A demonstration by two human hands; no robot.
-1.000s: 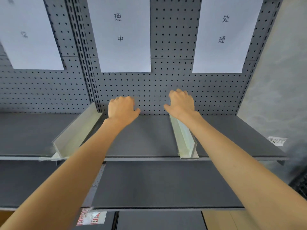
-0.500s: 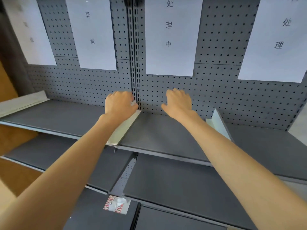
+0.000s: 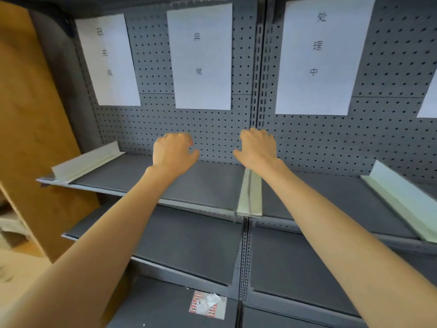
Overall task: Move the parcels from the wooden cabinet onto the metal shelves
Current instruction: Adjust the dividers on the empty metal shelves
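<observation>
Grey metal shelves (image 3: 203, 185), wooden cabinet (image 3: 28, 138) cut off left — fingertips hidden, hands empty.

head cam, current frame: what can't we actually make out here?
- Parcels: none visible; the wooden cabinet is cut off by the left edge, its contents blurred.
- Left hand and right hand: seen from the back, so the fingertips are hidden.
- Fourth paper sign: cut off by the right edge, text unseen.
- Torn sticker on the bottom shelf: print too small to read.
</observation>
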